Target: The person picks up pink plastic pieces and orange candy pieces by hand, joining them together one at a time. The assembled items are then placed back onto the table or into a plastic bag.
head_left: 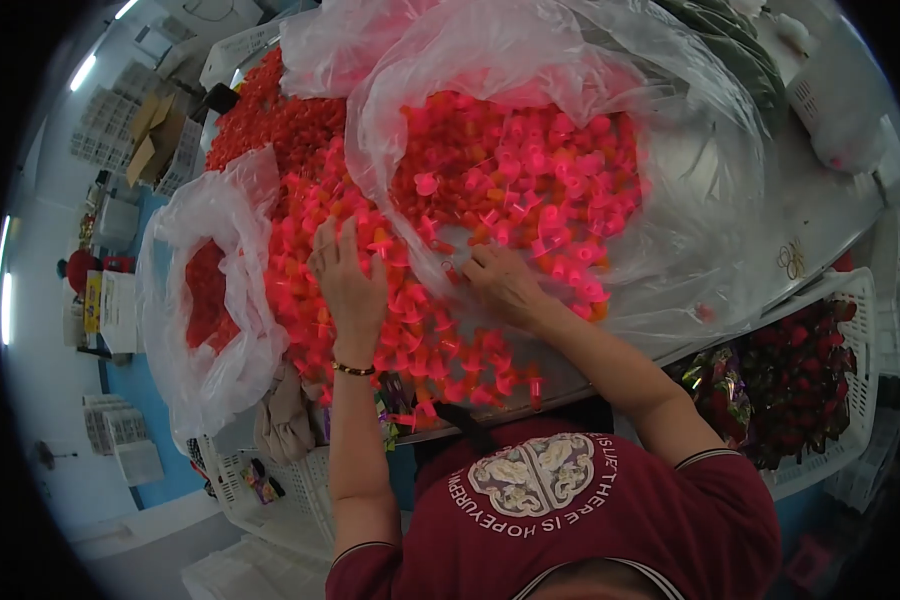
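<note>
Bright pink and orange plastic pieces (pixel 410 350) lie in a loose heap on the metal table (pixel 810 225). My left hand (pixel 348 275) rests on this heap with its fingers apart, a beaded bracelet (pixel 353 369) on the wrist. To its right, my right hand (pixel 498 282) is at the near rim of a large clear plastic bag (pixel 375 120), fingers bent; whether they pinch anything is too small to tell. Inside the bag are many more pink pieces (pixel 540 170). Red pieces (pixel 270 125) are piled behind and to the left.
A smaller clear bag (pixel 240 370) with red pieces stands at the left edge. White baskets (pixel 860 330) are at the right, one holding dark red wrapped items (pixel 795 380). Another white basket (pixel 260 500) sits below left. A cardboard box (pixel 155 140) is further back.
</note>
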The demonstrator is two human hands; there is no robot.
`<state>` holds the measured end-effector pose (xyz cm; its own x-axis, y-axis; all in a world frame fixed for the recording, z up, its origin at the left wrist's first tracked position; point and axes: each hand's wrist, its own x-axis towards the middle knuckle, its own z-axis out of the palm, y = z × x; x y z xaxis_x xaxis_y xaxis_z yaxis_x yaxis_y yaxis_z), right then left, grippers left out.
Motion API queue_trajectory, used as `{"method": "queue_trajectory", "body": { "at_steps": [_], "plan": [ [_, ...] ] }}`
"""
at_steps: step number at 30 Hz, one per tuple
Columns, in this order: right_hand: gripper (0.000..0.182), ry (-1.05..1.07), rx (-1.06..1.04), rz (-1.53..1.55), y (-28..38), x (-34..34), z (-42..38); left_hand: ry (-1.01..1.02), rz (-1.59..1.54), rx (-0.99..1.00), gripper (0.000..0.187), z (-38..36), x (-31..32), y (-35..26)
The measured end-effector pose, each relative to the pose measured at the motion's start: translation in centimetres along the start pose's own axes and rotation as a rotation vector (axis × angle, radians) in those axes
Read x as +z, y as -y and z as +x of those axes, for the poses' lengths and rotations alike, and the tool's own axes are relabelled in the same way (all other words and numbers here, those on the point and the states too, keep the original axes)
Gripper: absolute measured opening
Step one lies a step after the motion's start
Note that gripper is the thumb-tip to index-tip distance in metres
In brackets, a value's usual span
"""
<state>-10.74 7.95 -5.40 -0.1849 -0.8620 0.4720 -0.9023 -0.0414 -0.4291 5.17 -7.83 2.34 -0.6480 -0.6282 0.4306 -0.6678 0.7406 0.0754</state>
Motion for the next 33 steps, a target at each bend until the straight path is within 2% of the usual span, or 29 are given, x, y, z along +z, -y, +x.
{"method": "queue_trajectory", "body": {
  "at_steps": [1, 3, 5, 7, 9, 11, 12, 13, 14, 15, 18, 20, 22, 23, 24, 26, 28, 29, 31, 32, 33],
  "plan": [
    [0.012, 0.073, 0.026, 0.024, 0.2, -0.4, 0.1, -0.048, -0.206, 0.148, 0.063, 1.0, 0.6, -2.2],
    [0.016, 0.136, 0.070, 0.041, 0.5, -0.1, 0.4, 0.068, -0.412, 0.238, 0.071, 3.0, 1.9, -7.0],
    [0.027, -0.214, -0.087, 0.109, -0.5, 2.0, 0.4, 0.264, -0.414, 0.298, 0.078, 4.6, 2.6, -12.4],
    [0.033, -0.181, -0.002, 0.166, -1.5, 4.4, -0.4, 0.405, -0.325, 0.388, 0.090, 6.0, 3.2, -17.4],
    [0.040, -0.147, 0.073, 0.227, -1.6, 4.5, -1.3, 0.443, -0.291, 0.445, 0.091, 7.5, 3.3, -21.8],
    [0.041, 0.094, -0.097, -0.117, -1.1, 3.9, -2.4, 0.481, -0.253, 0.497, 0.091, 8.7, 4.0, -24.4],
    [0.041, 0.083, -0.093, -0.130, -1.2, 4.4, -2.7, 0.522, -0.181, 0.499, 0.087, 9.2, 5.1, -25.2],
    [0.043, -0.007, -0.180, -0.271, -1.6, 5.4, -2.8, 0.560, -0.106, 0.501, 0.083, 9.7, 6.0, -25.6],
    [0.044, -0.095, -0.264, -0.411, -2.2, 6.3, -3.0, 0.550, -0.105, 0.515, 0.083, 9.8, 7.0, -25.7],
    [0.044, -0.102, -0.259, -0.418, -2.3, 6.2, -3.0, 0.487, -0.106, 0.506, 0.076, 9.3, 8.1, -25.5],
    [0.041, -0.009, -0.250, -0.312, -1.8, 5.5, -3.0, 0.392, -0.164, 0.486, 0.064, 7.8, 8.2, -23.9],
    [0.037, 0.061, -0.101, 0.025, -1.8, 4.8, -2.2, 0.358, -0.221, 0.472, 0.060, 7.5, 8.0, -22.2],
    [0.033, 0.087, -0.064, 0.016, -1.0, 3.7, -1.4, 0.225, -0.338, 0.459, 0.046, 7.5, 7.9, -20.5],
    [0.029, 0.116, -0.032, 0.000, -0.8, 3.3, -1.1, 0.228, -0.336, 0.460, 0.046, 7.4, 8.2, -19.7],
    [0.029, 0.115, -0.030, 0.002, -0.7, 3.1, -1.0, 0.213, -0.433, 0.430, 0.041, 7.3, 8.4, -19.1],
    [0.024, -0.057, -0.079, 0.033, -0.8, 3.0, -0.6, 0.196, -0.524, 0.401, 0.036, 7.4, 8.9, -17.8],
    [0.021, -0.023, -0.028, 0.100, -0.7, 3.8, -1.0, 0.083, -0.811, 0.316, 0.025, 6.6, 8.3, -16.3],
    [0.019, 0.011, 0.009, 0.150, -1.2, 3.9, -0.8, 0.077, -0.807, 0.311, 0.025, 6.7, 7.9, -15.7],
    [0.018, 0.017, -0.005, 0.136, -0.6, 2.5, -0.7, 0.240, -1.141, -0.032, 0.023, 6.0, 6.3, -13.9],
    [0.017, 0.022, -0.016, 0.107, -0.3, 1.4, -0.5, 0.231, -1.135, -0.052, 0.023, 5.8, 5.4, -13.0],
    [0.017, 0.038, -0.022, 0.125, 0.1, 0.6, -0.5, 0.356, -1.546, -0.295, 0.027, 5.3, 4.4, -11.8]
  ]
}}
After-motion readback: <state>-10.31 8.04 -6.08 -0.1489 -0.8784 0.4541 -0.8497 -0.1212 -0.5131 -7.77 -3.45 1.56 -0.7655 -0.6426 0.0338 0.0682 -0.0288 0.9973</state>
